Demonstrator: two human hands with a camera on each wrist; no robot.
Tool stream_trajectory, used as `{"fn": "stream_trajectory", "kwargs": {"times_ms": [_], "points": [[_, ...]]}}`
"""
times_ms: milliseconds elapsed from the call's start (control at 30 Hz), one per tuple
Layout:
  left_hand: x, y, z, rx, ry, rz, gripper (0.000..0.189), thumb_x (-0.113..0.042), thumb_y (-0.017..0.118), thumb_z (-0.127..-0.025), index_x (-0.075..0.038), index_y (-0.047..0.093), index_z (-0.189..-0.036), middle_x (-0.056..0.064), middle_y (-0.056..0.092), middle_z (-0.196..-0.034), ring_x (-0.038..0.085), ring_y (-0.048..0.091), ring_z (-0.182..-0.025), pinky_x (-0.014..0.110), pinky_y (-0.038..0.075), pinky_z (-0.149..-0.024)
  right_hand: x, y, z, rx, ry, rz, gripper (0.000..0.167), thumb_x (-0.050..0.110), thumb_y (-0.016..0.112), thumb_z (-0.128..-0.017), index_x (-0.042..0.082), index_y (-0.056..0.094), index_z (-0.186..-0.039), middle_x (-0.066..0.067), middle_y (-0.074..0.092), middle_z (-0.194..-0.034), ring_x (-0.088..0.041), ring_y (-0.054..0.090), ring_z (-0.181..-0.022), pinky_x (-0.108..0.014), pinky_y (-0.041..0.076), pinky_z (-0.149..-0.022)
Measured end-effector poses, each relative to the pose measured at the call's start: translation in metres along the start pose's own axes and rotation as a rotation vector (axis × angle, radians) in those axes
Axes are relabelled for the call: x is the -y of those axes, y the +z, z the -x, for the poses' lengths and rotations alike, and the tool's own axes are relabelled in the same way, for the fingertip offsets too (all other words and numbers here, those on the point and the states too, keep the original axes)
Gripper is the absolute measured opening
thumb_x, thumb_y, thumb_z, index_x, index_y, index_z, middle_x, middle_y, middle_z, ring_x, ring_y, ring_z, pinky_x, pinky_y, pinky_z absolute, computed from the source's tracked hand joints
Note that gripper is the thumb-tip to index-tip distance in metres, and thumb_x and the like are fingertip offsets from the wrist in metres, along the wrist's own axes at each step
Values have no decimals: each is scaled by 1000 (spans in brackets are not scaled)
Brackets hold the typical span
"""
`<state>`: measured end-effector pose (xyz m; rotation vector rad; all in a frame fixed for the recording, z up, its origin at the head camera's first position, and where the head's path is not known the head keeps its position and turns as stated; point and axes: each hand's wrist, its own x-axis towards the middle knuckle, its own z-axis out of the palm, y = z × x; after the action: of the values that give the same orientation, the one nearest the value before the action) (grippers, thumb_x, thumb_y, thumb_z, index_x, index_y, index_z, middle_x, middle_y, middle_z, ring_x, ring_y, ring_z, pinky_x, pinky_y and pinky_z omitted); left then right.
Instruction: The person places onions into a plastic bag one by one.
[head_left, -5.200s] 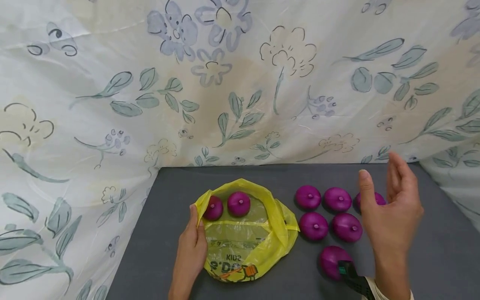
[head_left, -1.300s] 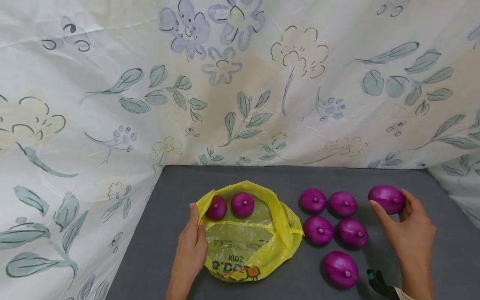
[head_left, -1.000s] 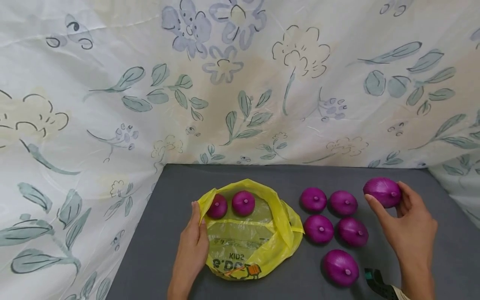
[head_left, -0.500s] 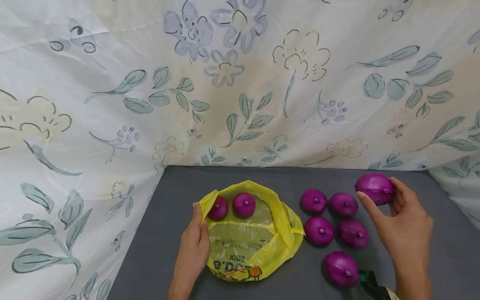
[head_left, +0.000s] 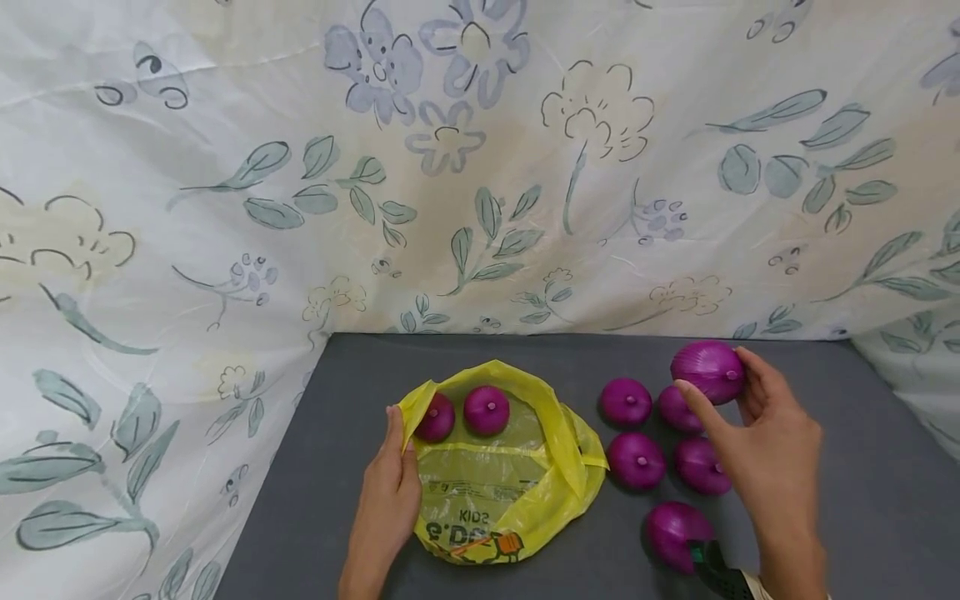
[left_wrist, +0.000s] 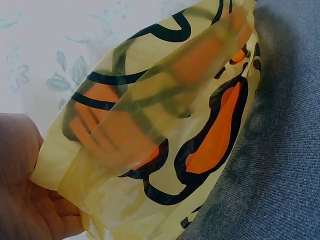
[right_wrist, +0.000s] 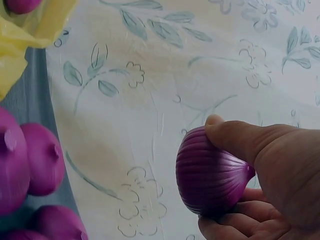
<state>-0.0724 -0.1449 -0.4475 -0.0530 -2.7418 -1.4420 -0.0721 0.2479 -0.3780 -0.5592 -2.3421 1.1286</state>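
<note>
My left hand (head_left: 390, 483) pinches the left rim of a yellow plastic bag (head_left: 480, 500) whose mouth faces up on the dark table. Inside the bag lie two purple onions (head_left: 487, 410), one partly behind the folded rim. My right hand (head_left: 772, 450) holds another purple onion (right_wrist: 212, 172) between thumb and fingers, raised over the back of the onion group. In the left wrist view the bag's printed orange and black side (left_wrist: 150, 120) fills the middle, with my curled fingers (left_wrist: 65, 215) at its edge.
Several more purple onions (head_left: 636, 461) lie right of the bag, one nearer the front partly covered by a dark wrist strap (head_left: 716, 567). Floral cloth (head_left: 480, 250) hangs behind and left of the grey table (head_left: 300, 517).
My right hand came down to the rightmost back onion, picked it up, then lifted it and moved it left. My left hand keeps its grip on the bag.
</note>
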Motion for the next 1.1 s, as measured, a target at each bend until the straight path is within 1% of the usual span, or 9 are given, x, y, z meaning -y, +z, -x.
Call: {"fn": "stream_trajectory", "kwargs": {"times_ms": [100, 133, 233, 333, 467, 633, 800, 967, 1100], "points": [[2, 1, 1, -1, 3, 5, 61, -18, 36, -117, -15, 7, -170, 7, 5, -176, 35, 29, -156, 58, 33, -121, 4, 5, 3, 19, -13, -21, 89, 40, 90, -86, 20, 47, -162, -9, 54, -155, -29, 55, -139, -34, 45, -109], [2, 1, 1, -2, 7, 7, 61, -17, 36, -117, -14, 7, -170, 8, 5, -176, 32, 19, -159, 59, 30, -123, 6, 7, 5, 28, -21, -25, 89, 41, 90, -86, 20, 47, -162, -9, 54, -155, -29, 55, -139, -35, 46, -108], [3, -1, 2, -1, 19, 12, 61, -16, 37, -117, -13, 7, -170, 10, 6, -176, 34, 19, -159, 60, 30, -123, 11, 13, 11, 64, -37, -23, 91, 43, 90, -86, 21, 46, -162, -10, 54, -155, -31, 57, -138, -38, 46, -107], [4, -2, 2, 5, 16, 18, 61, -15, 37, -117, -13, 7, -170, 9, 5, -176, 33, 18, -159, 59, 30, -123, 16, 18, 16, 96, -59, -10, 93, 45, 89, -86, 20, 44, -163, -12, 55, -156, -34, 58, -137, -43, 47, -105], [3, -4, 3, 13, 15, 19, 61, -15, 37, -117, -14, 7, -170, 7, 5, -176, 31, 18, -159, 58, 30, -123, 23, 24, 23, 113, -81, -12, 94, 47, 89, -86, 20, 44, -163, -14, 55, -155, -36, 58, -137, -47, 47, -103], [3, -5, 5, 8, 37, 9, 61, -14, 38, -116, -12, 9, -170, 11, 8, -176, 35, 20, -158, 60, 31, -122, 29, 28, 29, 117, -97, -22, 93, 46, 90, -85, 19, 45, -163, -14, 56, -155, -34, 59, -137, -46, 48, -102], [4, -5, 5, 3, 23, 4, 61, -14, 38, -116, -14, 8, -170, 8, 8, -176, 32, 20, -159, 59, 31, -123, 33, 34, 31, 119, -131, -40, 91, 45, 91, -84, 17, 49, -160, -10, 58, -153, -29, 60, -135, -43, 51, -100], [4, -5, 4, 6, 20, 13, 61, -15, 38, -116, -15, 8, -170, 7, 6, -175, 30, 18, -159, 58, 29, -124, 38, 45, 33, 139, -162, -63, 89, 43, 91, -85, 14, 50, -159, -15, 58, -152, -33, 61, -134, -46, 51, -100], [4, -5, 3, 11, 28, 13, 62, -15, 37, -116, -15, 7, -170, 7, 6, -175, 31, 18, -159, 58, 29, -123, 41, 56, 36, 172, -176, -109, 88, 39, 91, -86, 12, 49, -159, -18, 55, -153, -34, 57, -138, -46, 50, -102]]}}
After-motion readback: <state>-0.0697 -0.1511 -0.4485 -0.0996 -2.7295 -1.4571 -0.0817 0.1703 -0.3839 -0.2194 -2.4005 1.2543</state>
